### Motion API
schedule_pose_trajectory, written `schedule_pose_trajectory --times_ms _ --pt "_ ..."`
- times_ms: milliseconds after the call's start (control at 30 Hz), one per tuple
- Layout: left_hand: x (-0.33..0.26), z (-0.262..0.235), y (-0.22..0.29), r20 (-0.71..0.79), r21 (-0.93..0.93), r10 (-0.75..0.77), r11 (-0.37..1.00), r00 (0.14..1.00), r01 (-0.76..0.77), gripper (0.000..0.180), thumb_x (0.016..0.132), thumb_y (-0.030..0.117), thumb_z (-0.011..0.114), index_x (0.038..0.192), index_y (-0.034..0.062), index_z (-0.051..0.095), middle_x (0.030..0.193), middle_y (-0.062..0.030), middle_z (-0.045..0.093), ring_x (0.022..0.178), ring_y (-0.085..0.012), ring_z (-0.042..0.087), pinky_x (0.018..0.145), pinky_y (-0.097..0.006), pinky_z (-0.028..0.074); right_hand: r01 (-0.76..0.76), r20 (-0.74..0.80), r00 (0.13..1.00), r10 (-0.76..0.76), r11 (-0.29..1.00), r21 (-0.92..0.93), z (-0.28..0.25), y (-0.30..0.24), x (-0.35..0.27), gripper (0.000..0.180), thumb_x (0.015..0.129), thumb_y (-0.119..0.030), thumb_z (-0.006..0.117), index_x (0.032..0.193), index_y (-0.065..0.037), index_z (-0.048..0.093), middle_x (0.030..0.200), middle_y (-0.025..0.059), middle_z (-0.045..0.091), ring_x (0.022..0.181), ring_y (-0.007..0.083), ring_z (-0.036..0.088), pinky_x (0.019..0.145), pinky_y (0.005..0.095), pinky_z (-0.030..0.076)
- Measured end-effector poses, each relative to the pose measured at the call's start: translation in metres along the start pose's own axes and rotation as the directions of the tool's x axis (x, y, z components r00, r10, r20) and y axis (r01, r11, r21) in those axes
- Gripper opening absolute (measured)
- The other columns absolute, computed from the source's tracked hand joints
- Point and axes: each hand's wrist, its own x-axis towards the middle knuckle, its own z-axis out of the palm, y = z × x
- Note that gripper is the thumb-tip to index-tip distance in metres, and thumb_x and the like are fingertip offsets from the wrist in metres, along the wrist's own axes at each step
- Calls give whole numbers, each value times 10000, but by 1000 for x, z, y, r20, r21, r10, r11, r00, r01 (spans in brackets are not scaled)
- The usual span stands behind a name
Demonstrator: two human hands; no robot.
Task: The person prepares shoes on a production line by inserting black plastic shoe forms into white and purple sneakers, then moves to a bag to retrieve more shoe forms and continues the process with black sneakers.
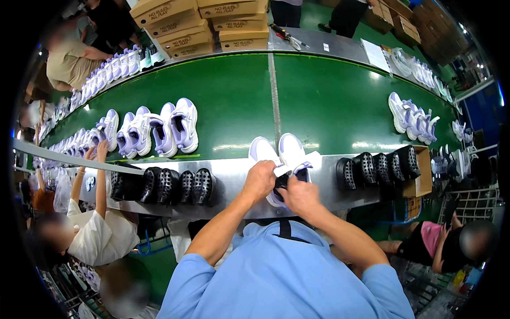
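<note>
The workshop had a green floor, with a long green belt [228,95] running across it and a metal tabletop [227,175] along the belt's near side. Nearest, two white-and-lilac shoes, a left shoe [260,149] and a right shoe [290,144], lay side by side across the tabletop's far edge. Their toes pointed away and their openings faced the person, probably so that both hands could reach the collars easily.

The left hand [261,179] was curled closed over the left shoe, its thumb side against a white flap, seemingly to steady it. The right hand [300,195] was bent inward at the openings, fingers drawn together beside something black; blur and its own knuckles hid the fingertips, so whether it pinched anything I could not tell.

To either side stood black studded forms [202,186], lined up on the tabletop, perhaps to leave the middle free for handling; an open cardboard box [423,170] stood beside the right-hand group.

Beyond, on the belt, more pairs of shoes [183,125] stood in rows, likely kept in pairs for easy picking. Farthest, stacked shoe boxes [239,24] and hand tools [287,36] lay on the opposite ledge.
</note>
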Motion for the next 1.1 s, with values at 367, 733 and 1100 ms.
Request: schedule_pose_trajectory --times_ms 367,733,1100 --pt "-3 -11 -8 -7 -231 -99 968 995 94 146 894 116 724 981 -2 716 853 -224 694 781 -345 703 719 -406 546 111 -255 955 -150 981 -161 86 -1 24 174 913 -161 661 943 1 608 692 160 673 601 339 699 535 437 565" --pt "-37 -25 41 69 34 -623 782 779 622 774 785 213 819 1471 83 484 1183 -285 630 1131 -456 607 946 -520 525 -69 -364 913 186 948 311 36 -20 10 465 895 -109 710 1320 5 560 1111 243 625 994 429 664 810 514 555" --pt "-71 -33 -17 -53 -150 -543 834 838 531 465 829 2 655 1274 67 537 957 -226 675 925 -443 669 825 -534 519 478 -243 878 -412 753 451 57 -3 45 461 689 115 522 1080 -76 675 1057 109 673 1081 354 584 976 447 448"
